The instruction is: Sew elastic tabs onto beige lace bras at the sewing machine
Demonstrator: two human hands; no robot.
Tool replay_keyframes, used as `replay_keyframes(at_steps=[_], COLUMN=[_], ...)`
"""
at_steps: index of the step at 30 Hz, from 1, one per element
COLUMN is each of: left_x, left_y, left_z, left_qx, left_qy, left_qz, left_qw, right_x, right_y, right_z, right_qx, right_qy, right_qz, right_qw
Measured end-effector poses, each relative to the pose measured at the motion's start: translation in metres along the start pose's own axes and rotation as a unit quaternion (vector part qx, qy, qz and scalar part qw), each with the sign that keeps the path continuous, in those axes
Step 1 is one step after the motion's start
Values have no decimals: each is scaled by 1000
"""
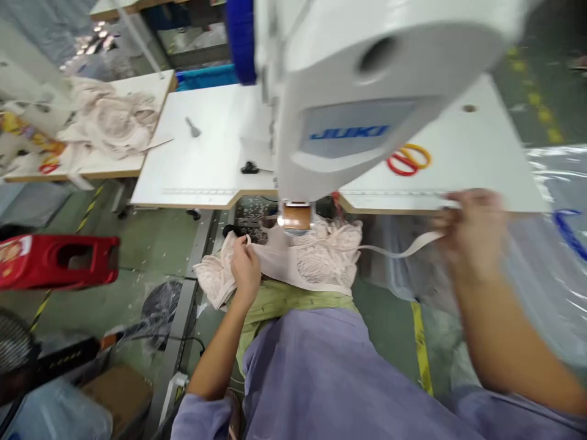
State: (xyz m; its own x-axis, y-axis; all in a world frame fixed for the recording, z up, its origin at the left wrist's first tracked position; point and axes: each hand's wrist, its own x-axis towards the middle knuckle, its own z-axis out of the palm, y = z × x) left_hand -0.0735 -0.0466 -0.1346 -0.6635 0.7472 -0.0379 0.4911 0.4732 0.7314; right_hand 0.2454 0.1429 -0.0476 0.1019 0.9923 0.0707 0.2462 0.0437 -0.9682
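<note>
A pale pink lace garment [321, 263] lies over the lap, its upper edge under the head of the white JUKI sewing machine [358, 122]. My left hand [246, 269] is closed on the garment's left part, just left of the machine's needle area. Out to the right, my right hand [474, 235], blurred by motion, has its fingers closed on the end of a pale elastic strap [398, 252]. The strap runs from the garment's right side to that hand, at the table's front edge.
Red and orange scissors [409, 160] lie on the white table [197, 165] right of the machine. A small grey tool [192, 127] is on the left part. Further left, pale fabric [114, 119] is piled on another table. A red plastic stool [59, 261] stands at the left.
</note>
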Motion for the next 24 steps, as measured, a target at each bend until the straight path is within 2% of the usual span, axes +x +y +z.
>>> replay_keyframes(at_steps=[1,2,4,5,6,8,10,11,15,20,24], left_x=[2,4,3,1,-2,-9,-12,-12,-12,-17,-21], left_y=[8,19,47,62,76,97,105,105,101,107,117], left_z=[3,4,1,-4,-9,-17,-19,-18,-8,-11,-17], left_qx=[-4,-12,-36,-48,-59,-61,-36,-34,-45,-20,-5], left_qy=[-11,-35,-106,-140,-168,-209,-227,-216,-202,-212,-200], left_qz=[27,62,148,194,236,308,338,351,350,322,313], left_qw=[1000,997,983,970,955,926,913,910,914,923,929], right_x=[-11,-23,-48,-59,-69,-80,-81,-79,-73,-67,-67], right_y=[9,14,11,4,-5,-23,-32,-34,-34,-35,-30], right_z=[13,24,41,47,52,59,62,62,54,48,53], right_qx=[3,3,-17,-42,-60,-97,-134,-150,-186,-142,-93], right_qy=[-39,-115,-175,-268,-332,-412,-434,-437,-445,-476,-497], right_qz=[-5,-21,-41,-71,-101,-147,-176,-191,-218,-180,-200], right_qw=[999,993,983,960,936,894,873,866,849,849,839])
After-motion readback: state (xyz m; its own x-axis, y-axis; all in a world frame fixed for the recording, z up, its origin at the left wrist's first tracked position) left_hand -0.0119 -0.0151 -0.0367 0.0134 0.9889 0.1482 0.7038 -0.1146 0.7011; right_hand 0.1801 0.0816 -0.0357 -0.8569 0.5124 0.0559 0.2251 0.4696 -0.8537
